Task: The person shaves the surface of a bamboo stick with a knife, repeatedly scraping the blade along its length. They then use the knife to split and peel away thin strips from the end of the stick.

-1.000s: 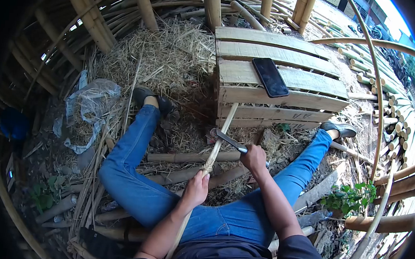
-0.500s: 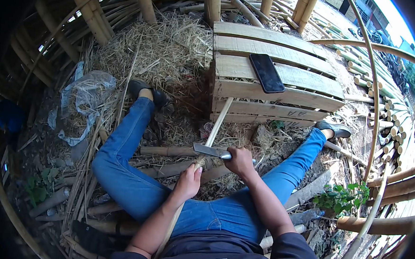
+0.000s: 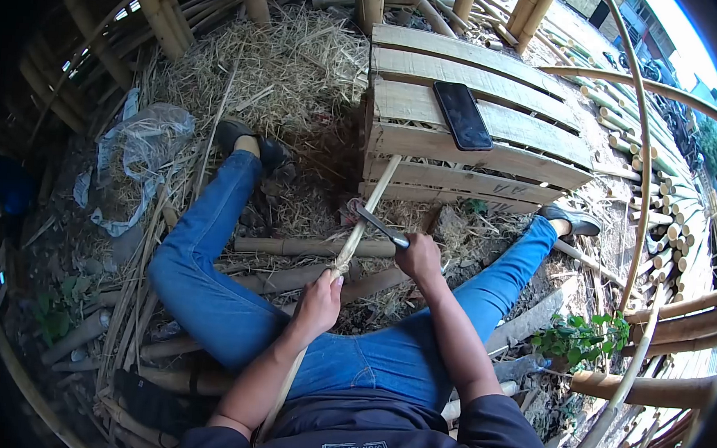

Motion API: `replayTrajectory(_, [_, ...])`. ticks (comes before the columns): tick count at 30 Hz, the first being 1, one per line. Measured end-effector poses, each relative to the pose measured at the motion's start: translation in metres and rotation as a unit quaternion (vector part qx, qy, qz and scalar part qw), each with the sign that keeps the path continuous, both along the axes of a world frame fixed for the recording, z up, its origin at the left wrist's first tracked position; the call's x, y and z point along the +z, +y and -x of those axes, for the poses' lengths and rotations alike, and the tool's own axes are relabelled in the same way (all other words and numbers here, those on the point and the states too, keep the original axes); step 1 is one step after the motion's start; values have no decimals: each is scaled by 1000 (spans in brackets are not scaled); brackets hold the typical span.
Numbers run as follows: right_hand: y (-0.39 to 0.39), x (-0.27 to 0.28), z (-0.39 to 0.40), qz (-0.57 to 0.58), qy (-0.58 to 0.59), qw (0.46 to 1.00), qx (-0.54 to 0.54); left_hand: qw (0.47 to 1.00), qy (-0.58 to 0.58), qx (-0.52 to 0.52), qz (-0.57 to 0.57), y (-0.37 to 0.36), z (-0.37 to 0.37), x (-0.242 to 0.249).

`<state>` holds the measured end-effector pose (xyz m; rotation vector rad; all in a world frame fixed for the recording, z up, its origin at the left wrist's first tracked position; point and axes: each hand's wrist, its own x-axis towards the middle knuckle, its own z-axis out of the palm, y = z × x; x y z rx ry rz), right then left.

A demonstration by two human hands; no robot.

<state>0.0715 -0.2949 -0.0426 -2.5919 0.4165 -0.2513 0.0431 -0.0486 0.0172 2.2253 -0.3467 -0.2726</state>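
My left hand (image 3: 318,304) grips a thin bamboo stick (image 3: 371,208) that runs from my lap up to the front of a wooden crate (image 3: 429,146). My right hand (image 3: 419,257) holds a knife (image 3: 379,224) by its handle. Its dark blade lies across the stick, just above my left hand. My legs in blue jeans are spread to either side of the stick.
A black phone (image 3: 462,115) lies on top of the crate. Straw and shavings (image 3: 277,79) cover the ground to the left, with a clear plastic bag (image 3: 141,149). Bamboo poles (image 3: 316,247) lie under my legs and are stacked at right (image 3: 664,202).
The knife blade has moved up the stick, away from my left hand, after sitting lower and flatter half a second ago. My view shifted slightly.
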Motion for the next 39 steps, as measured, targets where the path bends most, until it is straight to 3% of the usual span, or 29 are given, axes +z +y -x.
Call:
replayTrajectory(6, [-9, -7, -6, 28, -13, 999, -21, 1000, -1, 5, 6, -1, 0, -4])
replayTrajectory(17, [19, 19, 4, -48, -25, 992, 112, 999, -30, 1, -46, -4, 4, 4])
replayTrajectory(20, [26, 18, 2, -40, -11, 994, 102, 997, 14, 14, -72, -6, 9, 21])
replayTrajectory(27, [0, 4, -11, 11, -37, 997, 60, 997, -15, 1, -80, -5, 9, 22])
replayTrajectory(31, [-26, 0, -23, 0, -20, 999, -49, 997, 12, 1, -73, -6, 9, 23])
replayTrajectory(35, [-21, 3, -13, -4, -17, 999, -43, 996, 10, 9, -83, -7, 10, 26])
replayTrajectory(39, [-9, 16, -2, 6, -25, 999, 36, 995, 17, 13, -94, -8, 10, 24])
